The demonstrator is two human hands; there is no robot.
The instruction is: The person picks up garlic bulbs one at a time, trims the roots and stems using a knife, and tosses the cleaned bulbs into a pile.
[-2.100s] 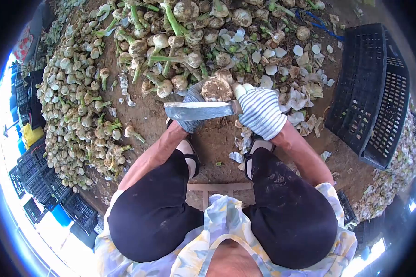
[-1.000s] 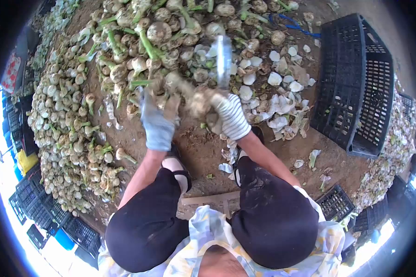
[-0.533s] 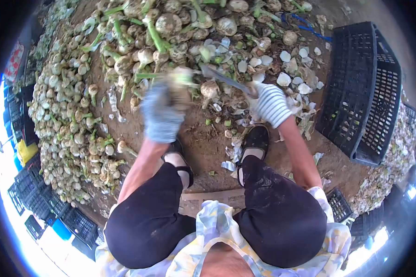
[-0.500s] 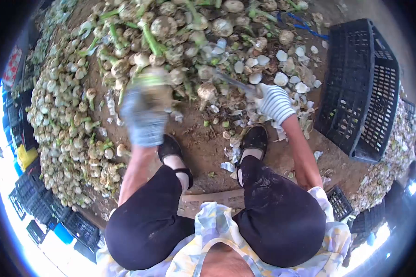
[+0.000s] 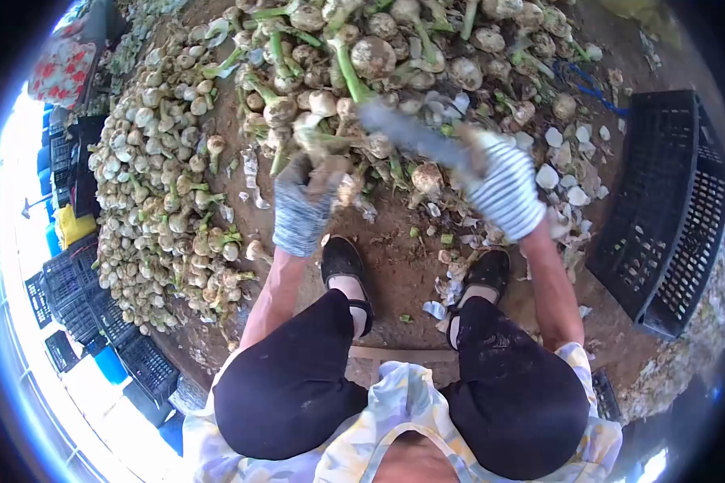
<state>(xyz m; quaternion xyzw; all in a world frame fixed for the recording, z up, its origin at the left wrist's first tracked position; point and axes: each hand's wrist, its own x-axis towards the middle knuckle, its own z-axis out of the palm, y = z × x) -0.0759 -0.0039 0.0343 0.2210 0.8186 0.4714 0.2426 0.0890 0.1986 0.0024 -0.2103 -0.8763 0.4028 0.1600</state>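
My left hand [image 5: 300, 213], in a grey knit glove with soiled fingers, is closed around a garlic bulb [image 5: 318, 138], smeared by motion, its outline partly hidden by the fingers. My right hand [image 5: 503, 185], in a striped white glove, grips a knife [image 5: 411, 133]. Its broad grey blade is blurred and points left towards the garlic, apart from my left hand. Just beyond both hands lies a heap of garlic bulbs [image 5: 373, 58] with thick green stalks and soil on them. A single bulb [image 5: 427, 179] rests on the ground below the blade.
A pile of trimmed garlic [image 5: 157, 185] spreads along the left. Black plastic crates [image 5: 640, 209] stand at the right, near white peeled skins [image 5: 548, 177] and a blue cord [image 5: 588, 84]. More crates [image 5: 72, 282] are at the far left. My shoes [image 5: 485, 278] are on the dirt floor.
The view has shifted left, so the scene sits further right. My left hand, earlier a blur with a green-stalked bulb, is steadier now. The knife has swung closer to the left hand.
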